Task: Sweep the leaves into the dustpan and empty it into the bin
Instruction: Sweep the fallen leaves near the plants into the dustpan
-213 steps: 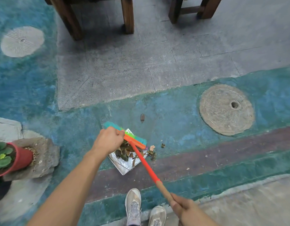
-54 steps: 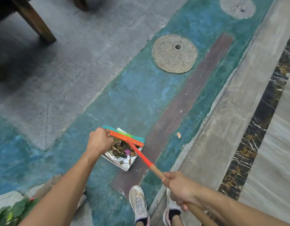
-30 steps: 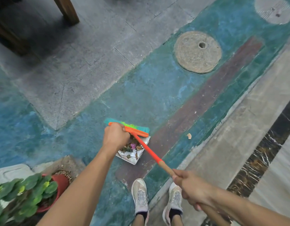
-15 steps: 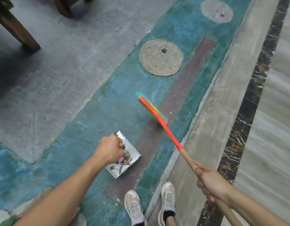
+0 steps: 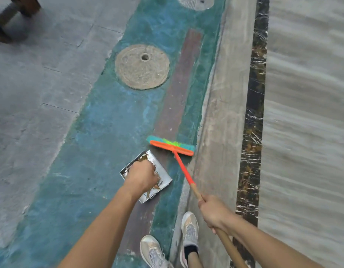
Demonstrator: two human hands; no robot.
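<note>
My left hand (image 5: 141, 176) grips the metal dustpan (image 5: 164, 176), which holds several brown leaves (image 5: 157, 185) partly hidden under my fist. My right hand (image 5: 213, 211) holds the wooden end of the broom handle (image 5: 183, 171). The broom head (image 5: 172, 146), orange with teal and green bristles, sits low over the painted floor just beyond and right of the dustpan. No bin shows in the head view.
A round stone cover (image 5: 142, 66) lies ahead in the teal painted strip, with a second one (image 5: 195, 1) at the top edge. A concrete kerb (image 5: 223, 117) and dark marble band (image 5: 253, 105) run along the right. Wooden furniture legs (image 5: 26, 4) stand top left. My shoes (image 5: 189, 229) are below.
The broom head has swung from raised and pointing away to lying crosswise close to the dustpan. The view has turned right along the strip. My left hand still grips the dustpan.
</note>
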